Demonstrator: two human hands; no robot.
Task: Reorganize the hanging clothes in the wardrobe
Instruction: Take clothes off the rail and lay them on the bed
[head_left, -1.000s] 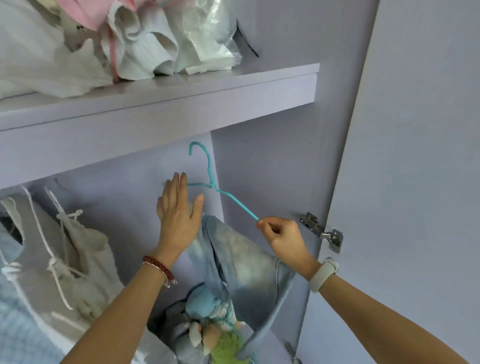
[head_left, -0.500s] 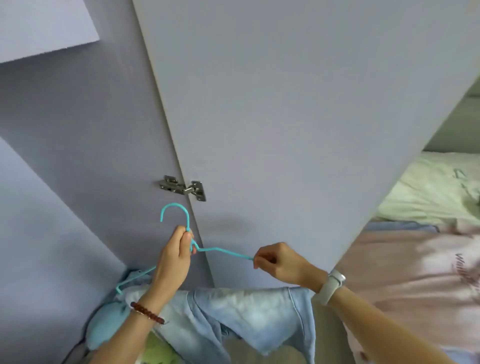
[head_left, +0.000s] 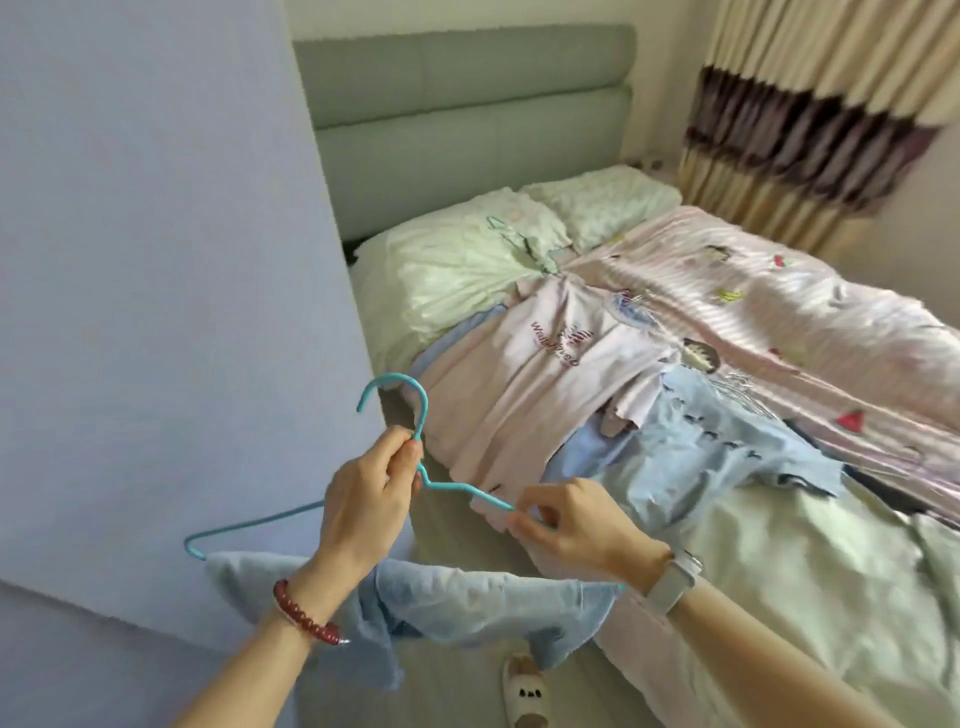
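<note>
A teal wire hanger (head_left: 415, 415) is held up in front of the bed. My left hand (head_left: 366, 499) grips its neck just below the hook. My right hand (head_left: 563, 525) pinches its right shoulder wire. A light blue denim garment (head_left: 467, 605) is draped over the hanger's lower bar and hangs below both wrists. The lavender wardrobe door (head_left: 156, 286) stands open at the left. The wardrobe's inside is out of view.
A bed (head_left: 779, 597) fills the right side, with a pink T-shirt (head_left: 545, 374), a light blue garment (head_left: 701, 441) and other clothes spread on it, plus pillows (head_left: 467, 254). A slippered foot (head_left: 524, 691) shows below. Striped curtains (head_left: 810, 114) hang at the far right.
The view has swung from the wardrobe to the bed. The hanger with the denim garment came out of the wardrobe; my left hand went from flat against the hanger to gripping its neck.
</note>
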